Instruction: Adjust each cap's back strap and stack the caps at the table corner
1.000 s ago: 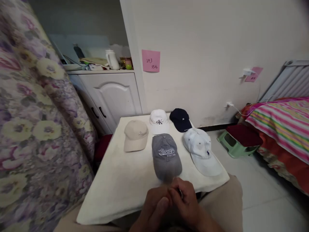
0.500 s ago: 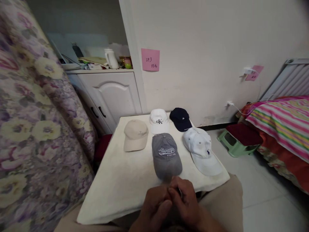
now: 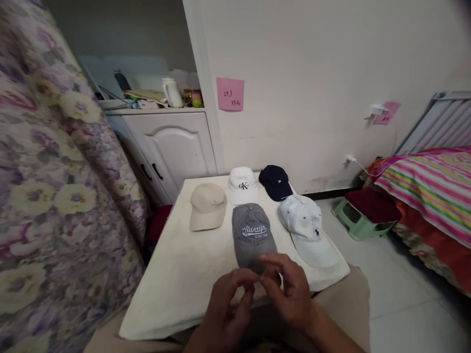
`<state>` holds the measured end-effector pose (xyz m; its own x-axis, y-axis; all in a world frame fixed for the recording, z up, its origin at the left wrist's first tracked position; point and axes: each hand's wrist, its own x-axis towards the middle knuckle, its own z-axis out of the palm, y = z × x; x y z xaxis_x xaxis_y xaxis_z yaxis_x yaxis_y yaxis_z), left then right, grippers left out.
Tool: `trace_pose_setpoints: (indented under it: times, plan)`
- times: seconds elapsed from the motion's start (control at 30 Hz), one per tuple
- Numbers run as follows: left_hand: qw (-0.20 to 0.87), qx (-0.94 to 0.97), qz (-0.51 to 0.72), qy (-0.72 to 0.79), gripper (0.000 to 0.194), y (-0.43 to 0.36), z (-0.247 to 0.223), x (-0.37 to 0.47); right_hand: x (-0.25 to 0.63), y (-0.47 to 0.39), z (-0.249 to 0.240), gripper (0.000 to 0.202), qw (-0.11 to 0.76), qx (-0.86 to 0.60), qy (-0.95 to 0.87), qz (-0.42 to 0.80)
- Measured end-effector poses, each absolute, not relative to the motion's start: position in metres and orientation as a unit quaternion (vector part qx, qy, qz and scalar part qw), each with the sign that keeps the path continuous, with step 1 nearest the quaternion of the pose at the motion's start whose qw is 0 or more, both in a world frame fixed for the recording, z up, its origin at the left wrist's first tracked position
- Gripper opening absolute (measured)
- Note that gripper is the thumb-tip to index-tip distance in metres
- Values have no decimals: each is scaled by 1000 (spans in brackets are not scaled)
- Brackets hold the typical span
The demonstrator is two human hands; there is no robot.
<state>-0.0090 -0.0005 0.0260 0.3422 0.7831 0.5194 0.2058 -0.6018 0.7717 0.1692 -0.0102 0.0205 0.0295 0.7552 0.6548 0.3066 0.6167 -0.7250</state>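
Moved since the earlier frame: both hands, raised slightly and spread from a closer clasp, fingers now more extended. Five caps, positions apparently unchanged.

Item, left hand (image 3: 230, 309): fingers curled, thumb drawn in, fingertips meeting or nearly meeting those of the other hand. Item, right hand (image 3: 290, 294): bent fingers, index finger overlapping the grey cap's brim in view. Grip, both: narrow; whether a small thing is pinched between the fingertips, or the brim touched, cannot be told at this angle.

Item, grey cap (image 3: 252, 235): "Always" lettering, nearest the hands, brim toward the person. Item, beige cap (image 3: 208, 208): to its left, small pale mark. Item, white cap (image 3: 243, 186): dark "CK" lettering, beyond the grey one. Item, navy cap (image 3: 275, 183): far right corner. Item, pale cap (image 3: 309, 235): small dark emblem, right side, brim angled toward the near right corner. All crown up, on a cream cloth (image 3: 176, 274).

Stage, as judged: hands occupied with each other, no cap gripped. Requirement, as judged, of any reach for a cap: hands parted, fingers opened enough to take a brim or span a crown, neighbouring caps left undisturbed.
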Motion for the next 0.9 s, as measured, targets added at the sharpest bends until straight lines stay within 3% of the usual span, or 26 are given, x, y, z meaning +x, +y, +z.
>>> trace_pose_setpoints:
  times: [0.23,0.4,0.67,0.9]
  plan:
    - [328,744,507,286,57,8,40,-8,175,-3,31,69,599,-398,-668,191]
    - [313,736,524,293,78,15,53,-4,181,6,37,78,608,-402,-662,175]
    - [309,705,518,373,96,30,57,-7,197,23,42,83,585,-462,-655,121]
    - [275,694,469,472,95,40,53,-12,209,38,34,87,543,-526,-648,89]
